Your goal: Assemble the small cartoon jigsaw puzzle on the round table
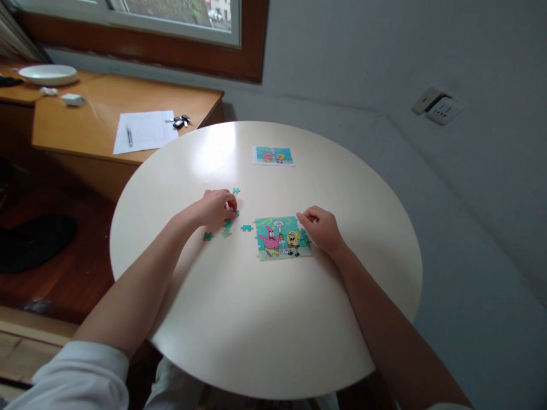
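Note:
A mostly assembled cartoon jigsaw puzzle (280, 242) lies flat on the round white table (239, 319), with tabs sticking out along its left edge. My right hand (323, 229) rests at its upper right corner, fingers curled and thumb and forefinger together; what they pinch is hidden. To the left, my left hand (217, 207) is closed, its fingertips on a small teal puzzle piece (236, 213). Loose pieces lie around that hand: a single piece (247, 228) beside the puzzle, another piece (207, 236) below the wrist, and one piece (236, 191) beyond the fingers.
A printed reference picture (273, 155) lies at the table's far side. Behind on the left, a wooden desk (85, 128) carries a paper sheet (145, 136), a pen (129, 136), keys (181, 121) and a white round dish (49, 74). A wall (342, 68) bounds the right.

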Available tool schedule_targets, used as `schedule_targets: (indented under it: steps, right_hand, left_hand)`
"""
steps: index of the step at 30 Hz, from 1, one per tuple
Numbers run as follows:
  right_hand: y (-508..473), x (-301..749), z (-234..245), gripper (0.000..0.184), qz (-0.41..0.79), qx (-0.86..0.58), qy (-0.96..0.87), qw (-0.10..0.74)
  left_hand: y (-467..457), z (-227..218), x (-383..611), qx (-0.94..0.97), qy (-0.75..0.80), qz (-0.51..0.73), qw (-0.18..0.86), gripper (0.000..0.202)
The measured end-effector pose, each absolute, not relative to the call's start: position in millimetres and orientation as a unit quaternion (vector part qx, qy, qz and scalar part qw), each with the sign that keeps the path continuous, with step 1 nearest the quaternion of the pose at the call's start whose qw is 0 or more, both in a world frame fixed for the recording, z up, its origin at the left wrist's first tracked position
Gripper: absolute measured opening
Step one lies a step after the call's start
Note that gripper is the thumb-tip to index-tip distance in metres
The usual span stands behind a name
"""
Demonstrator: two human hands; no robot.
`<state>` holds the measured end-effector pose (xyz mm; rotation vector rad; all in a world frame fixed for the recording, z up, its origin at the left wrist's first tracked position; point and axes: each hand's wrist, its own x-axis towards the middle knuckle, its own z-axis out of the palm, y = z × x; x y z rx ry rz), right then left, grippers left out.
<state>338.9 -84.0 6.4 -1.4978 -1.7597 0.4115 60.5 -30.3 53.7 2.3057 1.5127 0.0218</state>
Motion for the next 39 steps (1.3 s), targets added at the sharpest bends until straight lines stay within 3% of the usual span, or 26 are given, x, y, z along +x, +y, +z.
schedule_targets:
  steps: [7,39]
  right_hand:
    - [-84.0,340.0,5.7,0.028,0.161,-0.588,-0.691,0.388]
    - [-84.8,339.3,6.9,0.028,0.163,-0.587,-0.694,0.383]
  left_hand:
    - [-29.2,52.5,59.6,0.82,0.546,0.009,0.168,0.028]
    - [-26.5,48.1,57.0,0.827,0.54,0.011,0.156,0.023]
